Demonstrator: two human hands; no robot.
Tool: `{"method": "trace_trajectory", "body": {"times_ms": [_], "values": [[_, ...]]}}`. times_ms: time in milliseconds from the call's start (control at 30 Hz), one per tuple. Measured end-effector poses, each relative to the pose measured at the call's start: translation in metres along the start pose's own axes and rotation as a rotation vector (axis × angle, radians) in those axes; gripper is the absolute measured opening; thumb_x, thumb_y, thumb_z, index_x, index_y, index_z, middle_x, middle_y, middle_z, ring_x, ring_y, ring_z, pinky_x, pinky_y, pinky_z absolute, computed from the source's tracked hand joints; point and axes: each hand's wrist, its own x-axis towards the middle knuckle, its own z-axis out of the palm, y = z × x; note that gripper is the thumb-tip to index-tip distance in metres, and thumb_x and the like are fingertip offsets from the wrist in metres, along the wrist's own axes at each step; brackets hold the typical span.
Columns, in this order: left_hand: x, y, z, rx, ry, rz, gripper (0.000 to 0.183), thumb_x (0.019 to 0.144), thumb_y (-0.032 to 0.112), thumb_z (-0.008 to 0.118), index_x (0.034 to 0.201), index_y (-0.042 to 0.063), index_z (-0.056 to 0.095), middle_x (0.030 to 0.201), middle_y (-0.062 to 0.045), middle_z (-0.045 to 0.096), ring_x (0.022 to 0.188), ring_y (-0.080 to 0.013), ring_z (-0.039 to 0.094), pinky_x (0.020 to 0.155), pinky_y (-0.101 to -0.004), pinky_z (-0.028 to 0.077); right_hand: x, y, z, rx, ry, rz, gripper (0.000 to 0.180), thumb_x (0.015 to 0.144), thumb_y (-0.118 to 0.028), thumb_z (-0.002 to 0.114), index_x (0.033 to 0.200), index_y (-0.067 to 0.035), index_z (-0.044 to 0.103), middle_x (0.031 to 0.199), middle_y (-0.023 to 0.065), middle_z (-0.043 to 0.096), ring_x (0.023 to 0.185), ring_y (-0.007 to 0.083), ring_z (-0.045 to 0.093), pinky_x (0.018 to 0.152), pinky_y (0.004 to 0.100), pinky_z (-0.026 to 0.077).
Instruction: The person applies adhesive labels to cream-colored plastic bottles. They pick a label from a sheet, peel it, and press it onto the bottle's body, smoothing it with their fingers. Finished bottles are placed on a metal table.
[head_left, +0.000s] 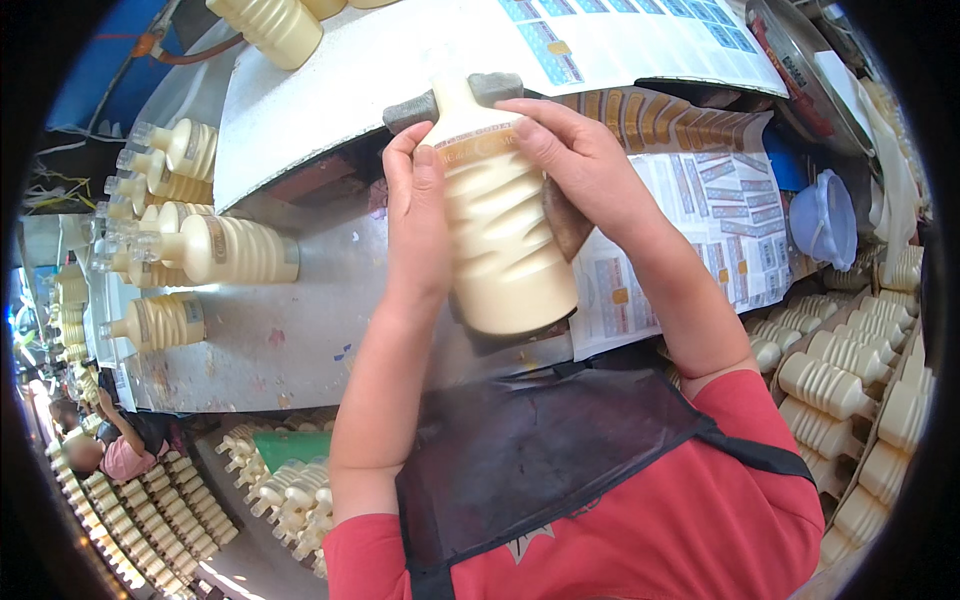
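Observation:
A cream ribbed bottle (510, 247) lies in front of me, its neck pointing away and set between two grey padded rests, left (409, 114) and right (496, 88). Around its shoulder runs a gold label band (472, 148) with writing. My left hand (418, 217) holds the bottle's left side, thumb at the label's left end. On the opposite side my right hand (574, 154) grips the shoulder, with its thumb on the label's right end. A flat brown piece (564, 219) sticks out below my right palm; whether that hand holds it is hidden.
Labelled bottles (232, 251) stand at the left of the metal table (300, 330). Printed label sheets (739, 187) lie at the right, near a lilac bucket (825, 219). Crated bottles (832, 382) fill the lower right. Another person (124, 454) is at the far left.

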Motion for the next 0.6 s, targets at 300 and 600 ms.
{"method": "trace_trajectory", "body": {"times_ms": [300,600], "values": [[0.005,0.0,0.007,0.192,0.071,0.001,0.054,0.101,0.037,0.064,0.135,0.0,0.042,0.125,-0.016,0.056,0.113,-0.0203,0.056,0.098,-0.034,0.048,0.0,0.0,0.007,0.077,0.023,-0.002,0.042,0.101,-0.032,0.063,0.13,-0.001,0.068,0.11,0.0106,0.075,0.101,0.0145,0.068,0.092,0.0294,0.052],[0.004,-0.006,0.008,0.017,0.064,-0.027,0.053,0.103,0.037,0.064,0.135,0.001,0.041,0.124,-0.015,0.056,0.111,-0.0177,0.056,0.098,-0.0326,0.048,0.004,-0.004,-0.005,0.387,-0.097,0.161,0.039,0.104,-0.029,0.059,0.13,-0.001,0.069,0.11,0.0062,0.073,0.1,0.0107,0.065,0.09,0.0275,0.052]]}}
